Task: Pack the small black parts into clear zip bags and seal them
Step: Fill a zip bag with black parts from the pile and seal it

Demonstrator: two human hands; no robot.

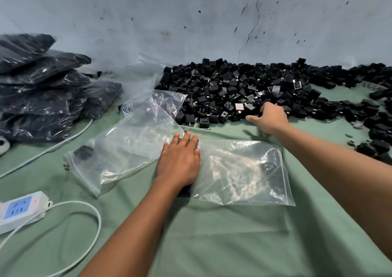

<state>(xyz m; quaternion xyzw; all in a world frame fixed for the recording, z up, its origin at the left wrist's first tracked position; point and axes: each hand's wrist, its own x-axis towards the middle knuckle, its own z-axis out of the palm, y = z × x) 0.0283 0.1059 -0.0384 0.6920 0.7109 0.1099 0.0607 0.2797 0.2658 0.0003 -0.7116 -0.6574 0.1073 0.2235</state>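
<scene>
A big heap of small black parts (233, 90) lies against the wall at the back, spreading to the right. A clear zip bag (244, 170) lies flat in the middle of the green cloth. My left hand (180, 160) rests flat on its left end, fingers together, holding nothing. My right hand (269, 117) reaches into the near edge of the heap, thumb out and fingers curled down among the parts; whether it grips any is hidden. A second clear bag (127, 141) lies to the left with one black part (83, 152) inside.
Filled, sealed bags of black parts (42, 90) are stacked at the far left. A white power strip (19, 211) with its cable (93, 217) lies at the near left. Loose crumpled plastic (137, 71) sits behind the second bag. Scattered parts reach the right edge (377, 128).
</scene>
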